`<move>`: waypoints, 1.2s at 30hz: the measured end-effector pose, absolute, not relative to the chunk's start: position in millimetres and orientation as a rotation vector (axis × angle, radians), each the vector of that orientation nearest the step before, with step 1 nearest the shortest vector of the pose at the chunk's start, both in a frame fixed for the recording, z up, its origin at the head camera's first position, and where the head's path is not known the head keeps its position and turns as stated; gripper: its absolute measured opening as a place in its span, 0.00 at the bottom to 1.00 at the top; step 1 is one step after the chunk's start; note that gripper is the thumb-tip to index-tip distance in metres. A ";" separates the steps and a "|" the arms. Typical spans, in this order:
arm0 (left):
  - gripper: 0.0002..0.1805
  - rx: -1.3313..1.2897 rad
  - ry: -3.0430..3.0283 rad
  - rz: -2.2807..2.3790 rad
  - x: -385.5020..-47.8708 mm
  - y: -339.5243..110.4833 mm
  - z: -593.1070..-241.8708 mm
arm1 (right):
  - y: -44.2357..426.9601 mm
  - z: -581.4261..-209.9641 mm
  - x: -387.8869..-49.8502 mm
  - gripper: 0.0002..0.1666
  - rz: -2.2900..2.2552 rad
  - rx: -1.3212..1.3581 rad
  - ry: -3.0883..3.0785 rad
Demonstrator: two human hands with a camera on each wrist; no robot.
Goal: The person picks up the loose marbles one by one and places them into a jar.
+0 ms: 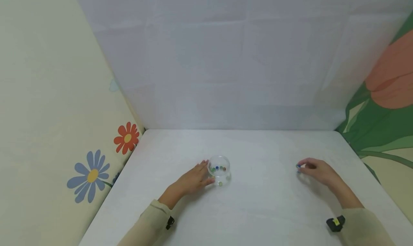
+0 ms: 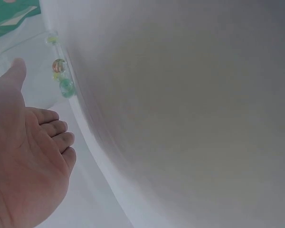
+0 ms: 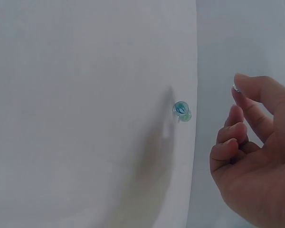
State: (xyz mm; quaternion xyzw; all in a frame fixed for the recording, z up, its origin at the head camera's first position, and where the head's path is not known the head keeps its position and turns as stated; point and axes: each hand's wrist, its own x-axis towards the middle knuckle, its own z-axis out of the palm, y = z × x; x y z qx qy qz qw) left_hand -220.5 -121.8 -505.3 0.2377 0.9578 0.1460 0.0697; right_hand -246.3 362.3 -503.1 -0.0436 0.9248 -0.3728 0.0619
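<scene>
A clear round container (image 1: pixel 228 167) stands on the white table with several coloured glass marbles (image 1: pixel 217 168) in it. Along its left side rests my left hand (image 1: pixel 193 180), the thumb at the near side and the fingers loosely extended. In the left wrist view the thumb overlaps the clear wall, and marbles (image 2: pixel 66 88) show low inside. Off to the right, my right hand (image 1: pixel 319 171) pinches a small marble (image 3: pixel 235 88) between thumb and index finger, mostly hidden by the fingertips. Two bluish-green marbles (image 3: pixel 180 109) lie on the table near that hand.
The white tabletop (image 1: pixel 258 203) ends at a white cloth backdrop (image 1: pixel 238 77). A wall with painted flowers (image 1: pixel 91 176) flanks the left side, and a large painted tulip (image 1: pixel 392 74) covers the right one.
</scene>
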 end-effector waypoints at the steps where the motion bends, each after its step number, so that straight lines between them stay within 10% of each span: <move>1: 0.46 0.711 2.881 0.438 -220.4 -121.8 -504.8 | 361.0 -502.3 -246.1 0.24 -1.134 -0.121 2.791; 36: 0.46 0.684 2.875 0.412 -224.9 -122.5 -508.4 | 312.8 -484.8 -237.8 0.18 -1.265 -0.212 2.828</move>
